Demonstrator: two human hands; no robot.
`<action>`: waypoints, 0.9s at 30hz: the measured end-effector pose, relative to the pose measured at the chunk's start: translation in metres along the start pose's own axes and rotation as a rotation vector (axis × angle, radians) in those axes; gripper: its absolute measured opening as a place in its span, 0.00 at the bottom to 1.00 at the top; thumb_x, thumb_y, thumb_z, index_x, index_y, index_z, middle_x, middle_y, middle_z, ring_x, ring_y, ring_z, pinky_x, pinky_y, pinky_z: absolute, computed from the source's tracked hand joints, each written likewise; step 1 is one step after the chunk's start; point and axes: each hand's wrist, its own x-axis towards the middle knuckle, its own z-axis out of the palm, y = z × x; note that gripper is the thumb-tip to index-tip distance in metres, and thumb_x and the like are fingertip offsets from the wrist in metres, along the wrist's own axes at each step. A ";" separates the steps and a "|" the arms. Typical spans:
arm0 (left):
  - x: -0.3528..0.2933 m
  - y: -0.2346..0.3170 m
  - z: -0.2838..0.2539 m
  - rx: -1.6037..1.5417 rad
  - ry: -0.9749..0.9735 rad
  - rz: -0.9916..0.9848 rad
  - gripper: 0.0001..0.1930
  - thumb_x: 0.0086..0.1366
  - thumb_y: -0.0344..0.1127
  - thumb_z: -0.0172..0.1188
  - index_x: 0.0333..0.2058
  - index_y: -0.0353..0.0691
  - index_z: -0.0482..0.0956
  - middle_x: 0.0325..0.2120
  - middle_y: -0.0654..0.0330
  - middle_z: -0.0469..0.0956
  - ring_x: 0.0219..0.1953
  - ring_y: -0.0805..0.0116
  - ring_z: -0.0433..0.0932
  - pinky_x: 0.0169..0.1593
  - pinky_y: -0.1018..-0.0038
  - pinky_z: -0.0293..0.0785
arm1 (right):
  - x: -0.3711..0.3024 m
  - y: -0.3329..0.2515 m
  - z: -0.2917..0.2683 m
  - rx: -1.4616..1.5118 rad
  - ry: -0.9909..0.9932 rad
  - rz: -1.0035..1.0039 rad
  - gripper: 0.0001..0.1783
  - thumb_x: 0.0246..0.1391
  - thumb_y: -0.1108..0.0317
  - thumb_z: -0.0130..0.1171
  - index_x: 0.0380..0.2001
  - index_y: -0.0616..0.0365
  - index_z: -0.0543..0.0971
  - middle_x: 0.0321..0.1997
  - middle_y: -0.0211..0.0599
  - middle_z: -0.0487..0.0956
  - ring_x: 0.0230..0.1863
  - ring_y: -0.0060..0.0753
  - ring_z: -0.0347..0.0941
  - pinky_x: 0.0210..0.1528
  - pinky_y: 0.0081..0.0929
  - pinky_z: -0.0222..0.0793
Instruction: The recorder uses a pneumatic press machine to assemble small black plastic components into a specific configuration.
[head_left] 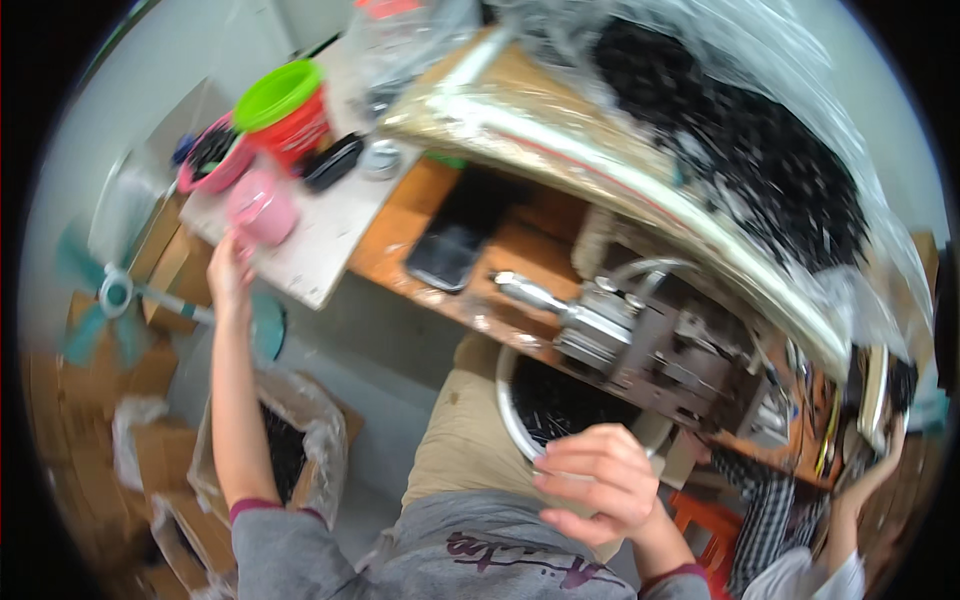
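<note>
My left arm stretches out to the white table at the upper left. There my left hand (231,268) has its fingers closed at the near side of a pink mug (264,208), where the handle appears to be; blur softens the grip. My right hand (601,482) hovers over my lap, fingers loosely bent and thumb apart, with nothing seen in it. Just beyond it, a white-rimmed bucket (508,405) of small black pieces stands under the bench edge. A metal hand press or clamping fixture (600,330) with a silver handle (527,292) is mounted on the wooden bench.
Around the mug are a red bucket with green rim (290,120), a pink basket (222,170) and a black case (333,162). A dark phone (450,245) lies on the bench. Black pieces fill a plastic-lined tray (740,130). A fan (115,293) stands left; a co-worker's arm (860,490) shows right.
</note>
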 end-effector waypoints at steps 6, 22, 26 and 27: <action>-0.023 0.017 0.004 0.318 0.177 0.333 0.22 0.69 0.47 0.53 0.54 0.39 0.69 0.39 0.63 0.64 0.22 0.82 0.61 0.24 0.84 0.57 | 0.012 0.016 -0.088 -0.412 0.526 0.170 0.11 0.42 0.75 0.64 0.33 0.63 0.81 0.35 0.38 0.82 0.30 0.29 0.75 0.35 0.23 0.69; -0.272 0.027 0.124 0.301 -0.754 1.210 0.31 0.63 0.39 0.54 0.61 0.37 0.54 0.56 0.48 0.53 0.27 0.67 0.68 0.32 0.73 0.66 | 0.097 0.121 -0.213 -1.126 -0.221 0.893 0.27 0.35 0.69 0.66 0.45 0.63 0.77 0.41 0.49 0.80 0.45 0.49 0.77 0.49 0.36 0.72; -0.289 0.024 0.131 0.246 -0.876 1.281 0.30 0.63 0.42 0.55 0.60 0.40 0.56 0.54 0.46 0.56 0.23 0.67 0.68 0.29 0.73 0.67 | 0.084 0.114 -0.223 -0.983 -0.087 0.777 0.23 0.38 0.68 0.63 0.43 0.62 0.80 0.41 0.53 0.80 0.44 0.46 0.78 0.46 0.37 0.75; -0.293 0.022 0.134 0.220 -0.904 1.252 0.30 0.63 0.42 0.56 0.60 0.41 0.56 0.53 0.45 0.56 0.23 0.68 0.68 0.29 0.73 0.67 | 0.077 0.114 -0.230 -0.919 -0.029 0.742 0.23 0.39 0.68 0.63 0.43 0.62 0.80 0.40 0.53 0.80 0.43 0.45 0.79 0.45 0.36 0.75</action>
